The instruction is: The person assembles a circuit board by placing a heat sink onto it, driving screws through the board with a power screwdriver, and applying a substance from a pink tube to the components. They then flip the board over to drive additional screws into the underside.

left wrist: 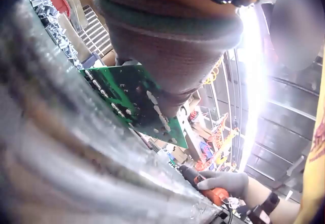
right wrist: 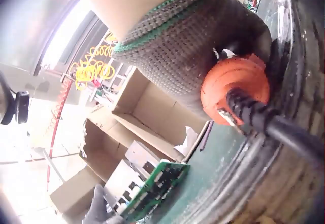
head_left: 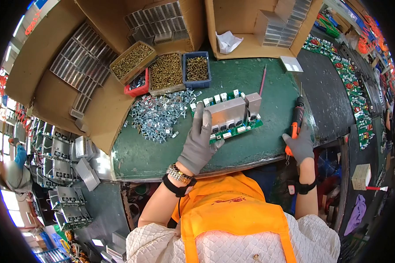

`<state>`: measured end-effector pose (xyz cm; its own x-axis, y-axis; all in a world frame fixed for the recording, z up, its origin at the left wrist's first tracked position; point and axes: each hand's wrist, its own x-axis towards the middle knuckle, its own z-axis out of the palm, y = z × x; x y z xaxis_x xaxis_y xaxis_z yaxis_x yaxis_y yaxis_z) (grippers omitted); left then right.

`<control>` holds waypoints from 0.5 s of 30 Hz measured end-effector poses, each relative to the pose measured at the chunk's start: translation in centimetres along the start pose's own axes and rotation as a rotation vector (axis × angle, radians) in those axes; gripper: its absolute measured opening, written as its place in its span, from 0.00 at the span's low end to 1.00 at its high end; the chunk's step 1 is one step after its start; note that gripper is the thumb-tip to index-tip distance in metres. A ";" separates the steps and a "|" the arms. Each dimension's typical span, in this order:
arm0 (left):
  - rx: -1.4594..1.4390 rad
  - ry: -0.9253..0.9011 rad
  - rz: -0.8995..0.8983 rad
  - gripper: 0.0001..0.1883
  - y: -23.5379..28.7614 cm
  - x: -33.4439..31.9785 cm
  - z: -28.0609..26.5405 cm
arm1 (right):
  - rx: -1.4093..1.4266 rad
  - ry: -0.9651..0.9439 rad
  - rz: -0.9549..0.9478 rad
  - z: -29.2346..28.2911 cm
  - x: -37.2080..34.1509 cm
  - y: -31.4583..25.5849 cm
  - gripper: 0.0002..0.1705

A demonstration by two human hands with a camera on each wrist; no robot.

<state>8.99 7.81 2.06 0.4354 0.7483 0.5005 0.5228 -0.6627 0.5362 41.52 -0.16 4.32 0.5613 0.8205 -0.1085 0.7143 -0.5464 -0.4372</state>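
A green circuit board (head_left: 252,124) with metal heatsinks (head_left: 228,113) stands on the green bench; its soldered underside (left wrist: 137,99) shows in the left wrist view. The gloved left hand (head_left: 196,142) grips the board's left end, fingers at the heatsink side and thumb by the near edge. On the right, the gloved right hand (head_left: 300,142) holds an orange and black electric screwdriver (head_left: 296,120), its bit pointing away from the body. The screwdriver's orange end and cable (right wrist: 236,89) show close up in the right wrist view.
Left of the board lies a pile of metal clips (head_left: 156,116). Behind it stand bins of brass screws (head_left: 166,72) and a blue bin (head_left: 197,70). Cardboard boxes (head_left: 245,50) with heatsinks line the back. A purple stick (head_left: 263,81) lies behind the board.
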 end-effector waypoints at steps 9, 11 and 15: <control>0.065 -0.147 0.015 0.59 0.8 -3.2 0.8 | 1.389 -0.318 -0.045 -0.8 -1.3 5.8 0.40; 0.025 -0.079 0.067 0.61 0.3 -3.5 -0.4 | 1.855 -0.449 -0.029 -0.1 -4.1 4.7 0.37; 0.138 -0.068 -0.026 0.31 -2.1 -0.3 -5.0 | 2.310 -0.914 0.130 -0.2 -6.6 4.6 0.43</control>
<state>4.11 8.78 4.19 0.4668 0.7683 0.4380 0.6281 -0.6367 0.4473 41.23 -8.12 3.19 -0.1213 0.9870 -0.1050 -0.9771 -0.1374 -0.1627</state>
